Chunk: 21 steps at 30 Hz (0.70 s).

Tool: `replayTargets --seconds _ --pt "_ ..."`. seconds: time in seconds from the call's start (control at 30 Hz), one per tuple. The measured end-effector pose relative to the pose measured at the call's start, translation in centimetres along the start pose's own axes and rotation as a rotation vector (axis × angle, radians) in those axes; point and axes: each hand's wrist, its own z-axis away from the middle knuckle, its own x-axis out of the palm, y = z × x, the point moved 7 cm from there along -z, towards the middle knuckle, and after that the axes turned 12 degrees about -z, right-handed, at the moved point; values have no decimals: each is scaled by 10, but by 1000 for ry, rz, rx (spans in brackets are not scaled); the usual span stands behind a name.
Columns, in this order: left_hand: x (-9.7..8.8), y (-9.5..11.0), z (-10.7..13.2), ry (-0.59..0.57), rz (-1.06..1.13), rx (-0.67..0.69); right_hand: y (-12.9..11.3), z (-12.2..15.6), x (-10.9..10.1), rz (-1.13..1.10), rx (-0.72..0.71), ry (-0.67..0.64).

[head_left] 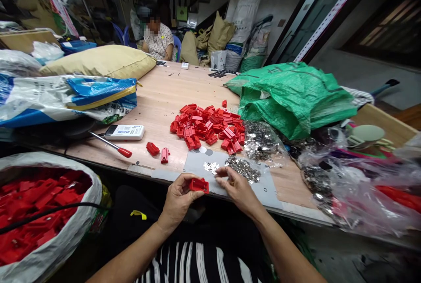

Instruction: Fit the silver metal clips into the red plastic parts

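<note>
My left hand (179,199) grips a small red plastic housing (199,184) between thumb and fingers, its hollow side turned toward me. Close to its right, my right hand (235,186) hovers over the table edge with fingers curled and the tips drawn together. Whatever they hold, if anything, is too small to make out. Just beyond the fingertips, small shiny metal pieces (211,167) lie on a grey mat (194,163). A darker heap of metal parts (245,169) sits beside them. Behind the mat is a large pile of red housings (207,125).
Two loose red housings (152,148) lie left, near a red-handled metal lever (125,152) and a white device (125,132). A sack of red parts (95,186) stands lower left. A green sack (292,94) and plastic bags (365,199) crowd the right. Another person (159,39) sits across the table.
</note>
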Motion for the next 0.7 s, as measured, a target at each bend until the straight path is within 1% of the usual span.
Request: replayTargets --seconds 0.03,0.07,0.1,0.17,0.23,0.4,0.53,0.7 --pt "-1 -1 -1 14 -24 4 -6 -6 -10 203 -77 68" --pt "-3 -1 -1 24 -49 13 -9 -12 -17 369 -121 103" --pt "-4 -2 -2 27 -71 24 -10 -17 -20 500 -138 110" --pt "-5 -3 -2 26 -103 44 -6 -26 -22 662 -117 79" --pt "-6 -5 -2 25 -121 58 -2 -32 -20 740 -89 51" --pt "-7 -7 -3 17 -139 53 -3 -39 -16 754 -74 23" --pt "-7 -6 -5 19 -115 30 -4 -40 -19 718 -71 5" --pt "-5 -6 -6 15 -39 -19 0 -39 -22 601 -63 -30"
